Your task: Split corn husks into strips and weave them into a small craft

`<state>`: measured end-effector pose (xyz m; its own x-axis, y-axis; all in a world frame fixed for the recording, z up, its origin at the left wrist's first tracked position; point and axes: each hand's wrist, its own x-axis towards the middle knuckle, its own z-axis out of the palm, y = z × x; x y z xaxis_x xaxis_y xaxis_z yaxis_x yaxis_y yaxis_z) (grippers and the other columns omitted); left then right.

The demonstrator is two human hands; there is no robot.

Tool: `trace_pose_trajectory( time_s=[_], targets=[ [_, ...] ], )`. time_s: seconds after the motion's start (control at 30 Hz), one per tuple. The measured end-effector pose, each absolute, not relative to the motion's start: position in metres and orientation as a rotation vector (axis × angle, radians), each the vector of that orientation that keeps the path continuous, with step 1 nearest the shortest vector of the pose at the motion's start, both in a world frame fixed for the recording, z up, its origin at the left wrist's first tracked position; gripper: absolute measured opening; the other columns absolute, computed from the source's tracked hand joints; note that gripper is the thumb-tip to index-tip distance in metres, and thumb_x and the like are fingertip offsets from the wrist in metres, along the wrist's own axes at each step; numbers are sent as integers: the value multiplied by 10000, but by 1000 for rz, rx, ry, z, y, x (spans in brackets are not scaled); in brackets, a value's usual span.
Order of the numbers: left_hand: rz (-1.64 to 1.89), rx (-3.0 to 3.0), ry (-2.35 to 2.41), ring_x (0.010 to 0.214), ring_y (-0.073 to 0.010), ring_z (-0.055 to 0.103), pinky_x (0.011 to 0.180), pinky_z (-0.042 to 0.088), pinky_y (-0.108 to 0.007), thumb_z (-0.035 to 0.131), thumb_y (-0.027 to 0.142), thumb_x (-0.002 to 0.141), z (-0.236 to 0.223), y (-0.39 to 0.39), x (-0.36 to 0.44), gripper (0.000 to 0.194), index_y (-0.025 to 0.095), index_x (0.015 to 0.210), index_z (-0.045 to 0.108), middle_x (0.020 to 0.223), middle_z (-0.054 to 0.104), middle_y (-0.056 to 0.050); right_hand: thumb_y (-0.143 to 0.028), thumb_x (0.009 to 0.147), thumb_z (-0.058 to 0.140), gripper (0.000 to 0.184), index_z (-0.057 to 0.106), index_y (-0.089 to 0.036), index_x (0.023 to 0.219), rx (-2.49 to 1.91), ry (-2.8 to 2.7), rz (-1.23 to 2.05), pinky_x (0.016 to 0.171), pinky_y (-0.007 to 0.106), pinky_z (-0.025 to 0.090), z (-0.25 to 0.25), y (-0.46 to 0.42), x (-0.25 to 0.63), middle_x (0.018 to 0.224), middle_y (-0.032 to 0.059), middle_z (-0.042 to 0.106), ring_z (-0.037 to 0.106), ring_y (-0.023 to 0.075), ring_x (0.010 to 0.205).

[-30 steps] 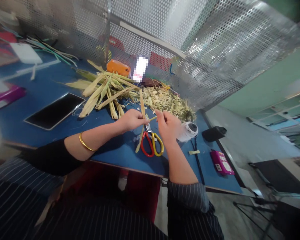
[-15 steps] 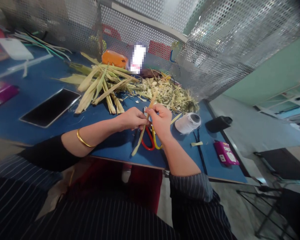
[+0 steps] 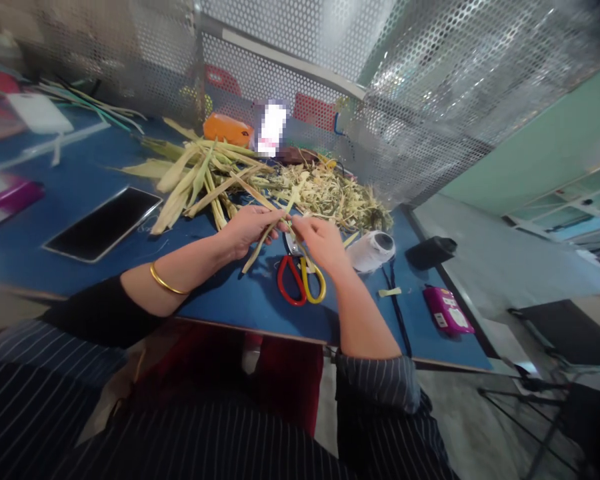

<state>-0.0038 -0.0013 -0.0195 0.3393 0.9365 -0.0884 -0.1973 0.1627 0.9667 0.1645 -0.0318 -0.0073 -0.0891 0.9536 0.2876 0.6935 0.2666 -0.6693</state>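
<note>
My left hand (image 3: pixel 247 228) is closed around a long pale leaf strip (image 3: pixel 254 250) that slants down to the left over the blue table (image 3: pixel 230 300). My right hand (image 3: pixel 319 241) pinches the same strip close beside the left one, fingers pressed together. Directly under my right hand lie scissors with one red and one yellow handle (image 3: pixel 300 281). Behind both hands sits a bundle of long leaf strips (image 3: pixel 200 180) and a heap of shredded leaf trimmings (image 3: pixel 330 193).
A dark tablet (image 3: pixel 103 223) lies at the left. A white spool of thread (image 3: pixel 373 250), a black pouch (image 3: pixel 430 252) and a pink box (image 3: pixel 447 312) are at the right. An orange object (image 3: pixel 227 129) stands by the perforated metal screen (image 3: pixel 405 87).
Both hands have shifted slightly toward the leaf pile with the strip, which now tilts lower and to the left. The scissors are more exposed below my right hand.
</note>
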Motion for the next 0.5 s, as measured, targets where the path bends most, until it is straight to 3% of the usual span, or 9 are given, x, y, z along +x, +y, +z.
trace_pose_trajectory(
  time_s=[0.1, 0.3, 0.4, 0.5],
  targets=[
    [1010, 1136, 907, 449, -69, 497, 433, 375, -182, 707, 291, 762, -22, 1, -4, 219, 106, 647, 678, 546, 602, -41, -526, 908, 444, 444, 589, -197, 647, -1419, -1996, 645, 574, 250, 361, -15, -30, 158, 570, -19, 576, 515, 120, 538],
    [1038, 1044, 1026, 404, -63, 478, 406, 350, -184, 742, 229, 722, -21, 0, 1, 234, 93, 562, 637, 490, 583, -36, -426, 954, 400, 430, 557, -200, 623, -1278, -2230, 193, 660, 255, 357, -14, -34, 153, 644, 10, 585, 525, 135, 648],
    [1019, 985, 977, 439, -63, 518, 420, 378, -170, 733, 232, 740, -19, 0, -1, 178, 88, 651, 678, 577, 642, -50, -407, 960, 394, 406, 574, -205, 657, -1351, -2206, 196, 652, 254, 358, -15, -32, 156, 661, 13, 597, 535, 140, 655],
    [983, 874, 867, 588, -94, 628, 551, 491, -184, 704, 209, 775, -17, 2, -4, 113, 100, 800, 719, 754, 714, -80, -362, 948, 426, 297, 637, -203, 812, -1483, -2067, 34, 678, 279, 370, -16, -31, 159, 765, 43, 643, 556, 171, 715]
  ],
)
